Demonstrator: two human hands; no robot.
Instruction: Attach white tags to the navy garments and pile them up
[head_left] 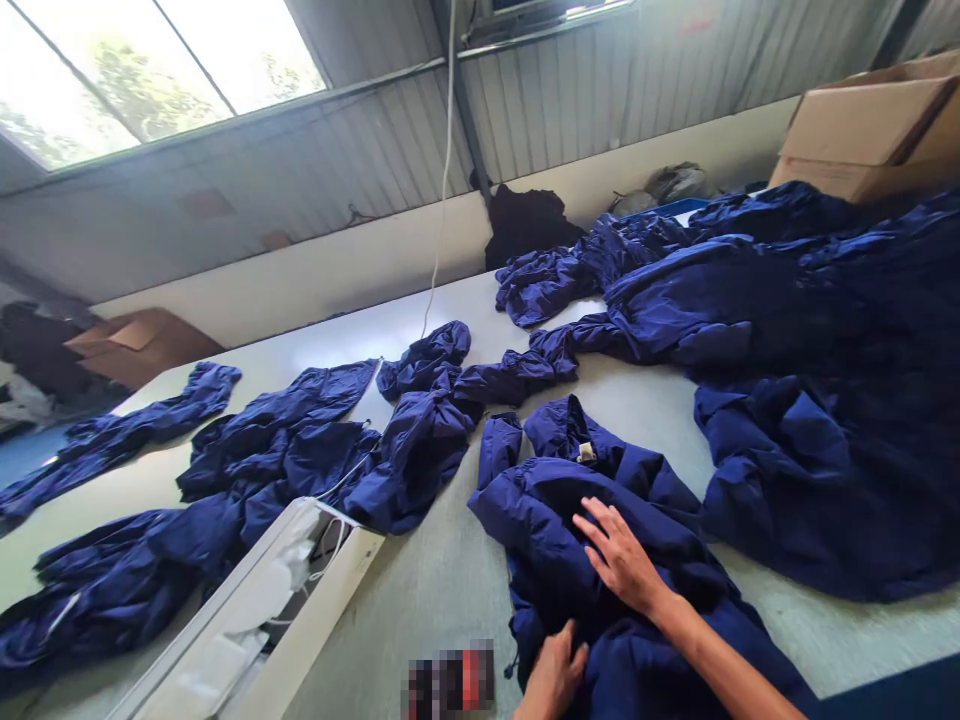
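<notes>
**Head view.** A navy padded jacket (544,510) lies bunched on a pale work table (427,610), directly in front of the wearer, with its collar (562,430) toward the far side and a small pale neck label (586,452) showing. The right hand (619,555) is released: it rests flat on the jacket with the fingers spread and does not clench the cloth. The left hand (553,675) lies against the near folds and is partly cut off by the frame edge, so a grasp cannot be confirmed.

Handling assessment: the jacket appears light, soft and limp, with a smooth shell that may slip. The collar seems the firmest point to take hold of.

Further navy garments (810,420) lie in heaps to the right and left. A long white casing (259,620) lies at the table's near edge. A cardboard box (870,130) stands beyond the table.
</notes>
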